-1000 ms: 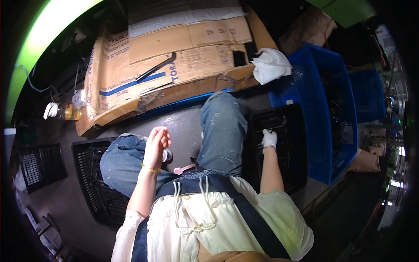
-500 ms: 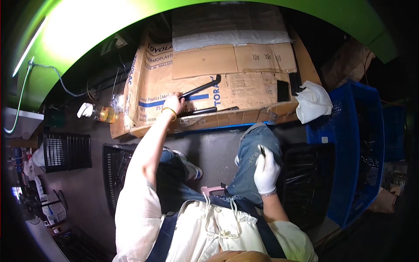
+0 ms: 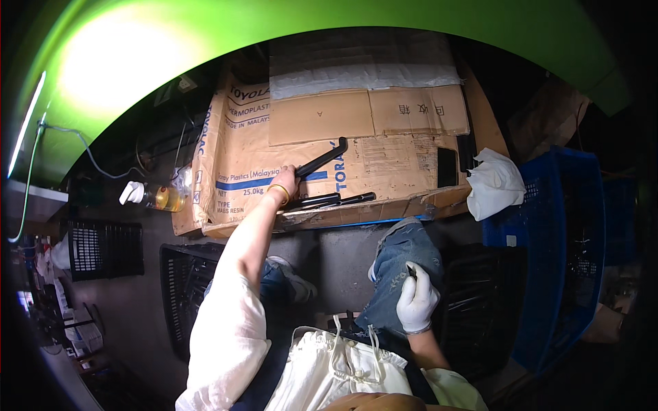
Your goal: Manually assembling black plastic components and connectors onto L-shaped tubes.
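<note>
My bare left hand [image 3: 285, 179], with a yellow band at its wrist, is closed on the near end of a black rod with a bent tip [image 3: 321, 162]. The rod lies slanted over a flattened cardboard sheet [image 3: 240, 164], its bent end pointing away to the right. Just below the hand, near the front edge, are more black rods [image 3: 358, 198], some partly hidden by the hand. My right hand [image 3: 418, 301], in a white glove, is held above my right knee. Its thumb and fingers pinch a small dark piece [image 3: 411, 271], too little of which shows to name.
A white cloth [image 3: 495, 183] hangs at the cardboard's right corner, beside blue crates [image 3: 562, 274]. Black crates [image 3: 179, 294] stand on both sides of my legs. A spray bottle [image 3: 168, 198] with yellowish liquid is at the left. A green panel [image 3: 329, 15] arches overhead.
The whole view has tilted, so the scene sits lower. My left hand has shifted slightly right on the cardboard, keeping hold of the black rod. My right hand stays near my knee.
</note>
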The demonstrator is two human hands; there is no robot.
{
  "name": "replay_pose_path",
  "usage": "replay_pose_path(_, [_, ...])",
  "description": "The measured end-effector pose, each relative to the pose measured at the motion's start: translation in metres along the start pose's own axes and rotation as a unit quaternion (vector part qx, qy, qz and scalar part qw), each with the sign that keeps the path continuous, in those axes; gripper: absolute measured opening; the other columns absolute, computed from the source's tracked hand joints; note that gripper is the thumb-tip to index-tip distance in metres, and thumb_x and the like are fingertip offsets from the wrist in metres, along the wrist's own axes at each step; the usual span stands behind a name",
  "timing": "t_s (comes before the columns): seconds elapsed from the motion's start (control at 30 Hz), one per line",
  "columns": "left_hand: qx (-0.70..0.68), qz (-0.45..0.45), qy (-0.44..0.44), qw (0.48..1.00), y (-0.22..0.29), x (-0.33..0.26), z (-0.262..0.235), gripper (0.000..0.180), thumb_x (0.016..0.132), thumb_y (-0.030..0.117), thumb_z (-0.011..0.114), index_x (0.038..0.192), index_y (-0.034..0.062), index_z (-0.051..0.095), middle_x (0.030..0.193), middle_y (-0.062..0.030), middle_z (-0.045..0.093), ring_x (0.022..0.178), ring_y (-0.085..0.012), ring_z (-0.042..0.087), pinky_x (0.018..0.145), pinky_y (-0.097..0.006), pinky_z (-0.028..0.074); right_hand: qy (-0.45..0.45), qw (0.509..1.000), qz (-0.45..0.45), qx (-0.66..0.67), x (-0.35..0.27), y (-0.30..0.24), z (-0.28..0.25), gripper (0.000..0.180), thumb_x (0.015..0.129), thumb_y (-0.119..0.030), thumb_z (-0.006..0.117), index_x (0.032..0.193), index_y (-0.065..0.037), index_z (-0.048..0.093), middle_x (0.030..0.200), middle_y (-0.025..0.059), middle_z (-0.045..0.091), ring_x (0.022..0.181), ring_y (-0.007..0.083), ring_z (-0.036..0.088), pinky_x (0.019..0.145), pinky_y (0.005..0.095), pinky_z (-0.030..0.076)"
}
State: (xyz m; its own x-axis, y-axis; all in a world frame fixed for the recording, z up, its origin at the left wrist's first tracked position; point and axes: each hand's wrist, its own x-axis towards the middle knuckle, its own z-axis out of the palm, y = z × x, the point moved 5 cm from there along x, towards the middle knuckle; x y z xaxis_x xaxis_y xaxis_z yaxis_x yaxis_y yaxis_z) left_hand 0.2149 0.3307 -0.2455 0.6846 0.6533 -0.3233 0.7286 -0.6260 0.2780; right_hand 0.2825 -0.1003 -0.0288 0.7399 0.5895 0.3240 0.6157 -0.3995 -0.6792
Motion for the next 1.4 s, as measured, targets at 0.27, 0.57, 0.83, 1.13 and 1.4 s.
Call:
replay_pose_path(0.27, [-0.688, 0.005, -0.094, 0.719, 0.062, -0.135, -0.07, 0.032, 0.103, 0.036, 0.045, 0.116, 0.0088, 0.056, 0.072, 0.0035, 0.048, 0.053, -0.0045, 0.036, 0.048, -0.02, 0.032, 0.024, 0.999, -0.029, -0.021, -0.001, -0.01, 0.006, 0.019, 0.089, -0.005, 0.059, 0.107, -0.002, 0.064, 0.095, 0.0168, 0.07, 0.082, 0.0342, 0.069, 0.071, 0.0398, 0.055])
replay_pose_path(0.57, [-0.832, 0.03, -0.126, 0.539, 0.105, -0.31, -0.094, 0.047, 0.105, 0.039, 0.039, 0.137, 0.006, 0.045, 0.081, 0.0017, 0.051, 0.049, -0.0018, 0.034, 0.042, -0.016, 0.029, -0.118, 0.981, 0.014, 0.152, -0.007, -0.076, 0.037, 0.015, 0.093, -0.012, 0.058, 0.105, -0.007, 0.065, 0.094, 0.0158, 0.07, 0.086, 0.0352, 0.068, 0.073, 0.0388, 0.053])
replay_pose_path(0.83, [-0.831, 0.118, -0.098, 0.535, 0.108, -0.374, -0.089, 0.057, 0.101, 0.019, 0.05, 0.151, 0.015, 0.023, 0.101, 0.0002, 0.049, 0.067, -0.0062, 0.042, 0.059, -0.02, 0.036, -0.292, 0.933, -0.012, 0.21, -0.029, -0.135, 0.039, 0.017, 0.097, -0.012, 0.051, 0.104, -0.003, 0.063, 0.096, 0.0177, 0.067, 0.091, 0.0364, 0.066, 0.077, 0.0381, 0.052])
replay_pose_path(1.13, [-0.796, 0.06, -0.075, 0.597, 0.114, -0.413, -0.098, 0.055, 0.106, 0.041, 0.034, 0.152, 0.0103, 0.029, 0.086, -0.0024, 0.052, 0.051, -0.0039, 0.037, 0.045, -0.016, 0.029, -0.392, 0.898, -0.019, 0.201, -0.043, -0.163, 0.025, 0.011, 0.095, -0.014, 0.055, 0.099, -0.005, 0.059, 0.082, 0.0203, 0.065, 0.078, 0.0372, 0.066, 0.064, 0.0407, 0.051])
replay_pose_path(1.4, [-0.777, -0.004, -0.062, 0.627, 0.113, -0.418, -0.094, 0.064, 0.105, 0.051, 0.021, 0.142, 0.005, 0.045, 0.069, -0.0003, 0.051, 0.047, -0.002, 0.032, 0.042, -0.016, 0.026, -0.369, 0.915, -0.154, 0.062, -0.047, -0.175, 0.027, 0.009, 0.094, -0.02, 0.056, 0.092, -0.012, 0.06, 0.066, 0.0132, 0.063, 0.061, 0.0346, 0.065, 0.054, 0.0434, 0.052])
